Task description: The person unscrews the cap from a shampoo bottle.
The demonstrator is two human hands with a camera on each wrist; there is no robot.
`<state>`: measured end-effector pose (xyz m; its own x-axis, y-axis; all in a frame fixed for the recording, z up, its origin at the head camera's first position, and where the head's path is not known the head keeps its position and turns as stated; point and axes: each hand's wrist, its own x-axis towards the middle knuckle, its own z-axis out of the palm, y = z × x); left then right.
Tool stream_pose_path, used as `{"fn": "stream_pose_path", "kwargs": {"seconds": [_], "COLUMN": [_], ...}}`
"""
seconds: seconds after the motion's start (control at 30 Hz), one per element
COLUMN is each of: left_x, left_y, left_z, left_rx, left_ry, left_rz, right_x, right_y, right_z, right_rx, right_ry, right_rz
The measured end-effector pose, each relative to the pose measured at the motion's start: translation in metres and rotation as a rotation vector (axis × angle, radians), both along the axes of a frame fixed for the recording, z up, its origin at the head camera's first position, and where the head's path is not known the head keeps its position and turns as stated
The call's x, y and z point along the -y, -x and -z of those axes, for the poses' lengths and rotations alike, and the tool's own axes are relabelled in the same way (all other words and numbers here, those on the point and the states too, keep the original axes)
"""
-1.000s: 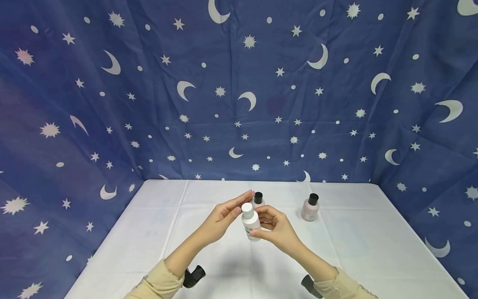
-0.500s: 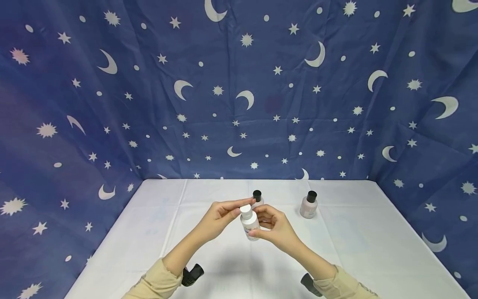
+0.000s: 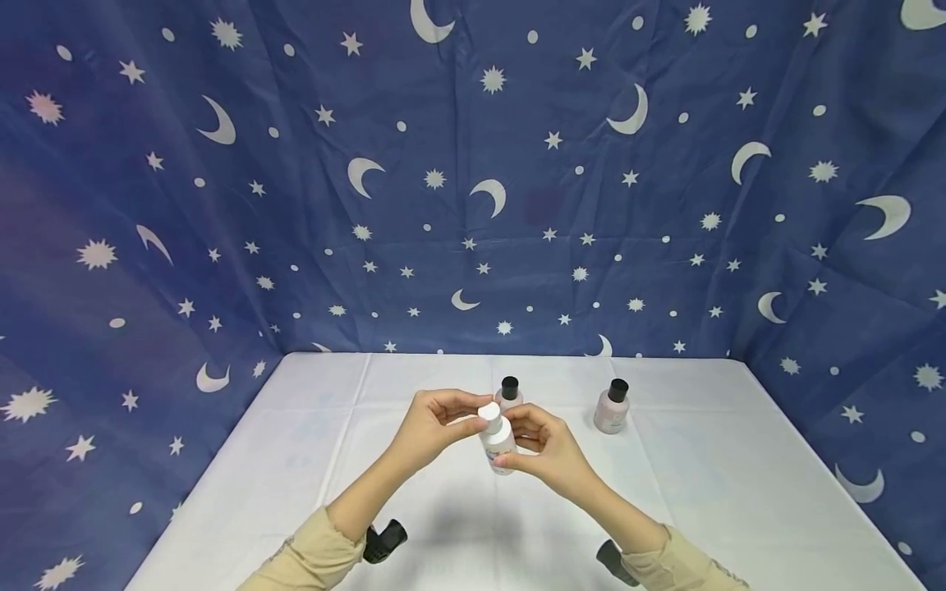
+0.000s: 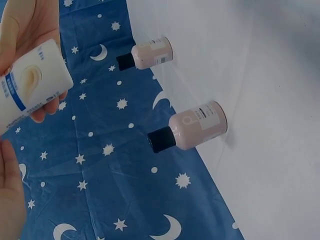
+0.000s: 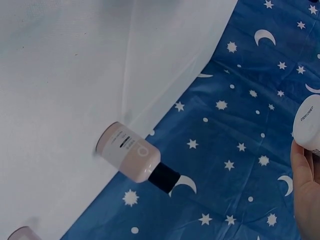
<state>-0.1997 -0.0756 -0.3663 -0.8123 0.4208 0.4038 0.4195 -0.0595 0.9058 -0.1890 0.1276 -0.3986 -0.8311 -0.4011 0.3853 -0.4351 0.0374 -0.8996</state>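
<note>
A small white bottle (image 3: 498, 447) with a white cap (image 3: 490, 415) is held up over the table, tilted. My right hand (image 3: 548, 454) grips its body, thumb on the near side and fingers behind. My left hand (image 3: 434, 427) has its thumb and fingers on the cap, pinching it from the left. In the left wrist view the label side of the white bottle (image 4: 37, 82) shows, with the right hand (image 4: 37, 22) around it. The right wrist view catches its printed base (image 5: 306, 125) above the right hand's fingers.
Two pale pink bottles with black caps stand on the white table (image 3: 340, 460): one pink bottle (image 3: 508, 396) right behind the hands, another pink bottle (image 3: 612, 412) farther right. A blue star-and-moon curtain (image 3: 473, 164) surrounds the table's back and sides.
My left hand's fingers have come down from an extended pose beside the cap and bent around it. The right hand and the white bottle have hardly moved.
</note>
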Motion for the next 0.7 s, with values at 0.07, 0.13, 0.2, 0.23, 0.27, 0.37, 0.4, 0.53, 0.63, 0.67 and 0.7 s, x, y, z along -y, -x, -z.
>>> {"fn": "stream_pose_path", "kwargs": {"seconds": [0.07,0.13,0.2,0.23,0.27,0.37,0.4,0.53,0.63,0.67,0.7], "left_x": [-0.001,-0.002,-0.003,-0.004,-0.005,-0.008,-0.008,-0.01,-0.012,-0.013,-0.013], "left_y": [0.0,0.001,0.002,0.002,0.003,0.003,0.003,0.003,0.003,0.003,0.002], "left_z": [0.001,0.003,0.004,0.004,0.004,0.004,0.004,0.006,0.008,0.008,0.009], "left_rx": [-0.01,-0.03,-0.05,-0.058,-0.062,-0.074,-0.074,-0.063,-0.045,-0.041,-0.038], "left_ry": [-0.017,-0.034,-0.05,-0.053,-0.054,-0.044,-0.037,-0.019,-0.008,-0.005,-0.004], "left_rz": [-0.021,-0.03,-0.036,-0.037,-0.037,-0.038,-0.037,-0.026,-0.02,-0.021,-0.023], "right_x": [0.0,0.0,0.0,0.0,0.0,0.0,0.0,0.0,0.0,-0.001,-0.001], "right_y": [0.0,0.0,0.0,0.0,0.0,0.0,0.0,-0.002,-0.003,-0.003,-0.003], "right_z": [0.001,0.002,0.002,0.001,0.0,-0.001,-0.001,0.002,0.004,0.005,0.006], "right_rx": [-0.002,0.002,0.011,0.013,0.016,0.029,0.033,0.047,0.053,0.053,0.052], "right_ry": [0.0,-0.001,-0.004,-0.006,-0.009,-0.018,-0.02,-0.029,-0.033,-0.033,-0.033], "right_rz": [0.003,0.005,0.008,0.01,0.014,0.02,0.019,0.019,0.016,0.013,0.011]}}
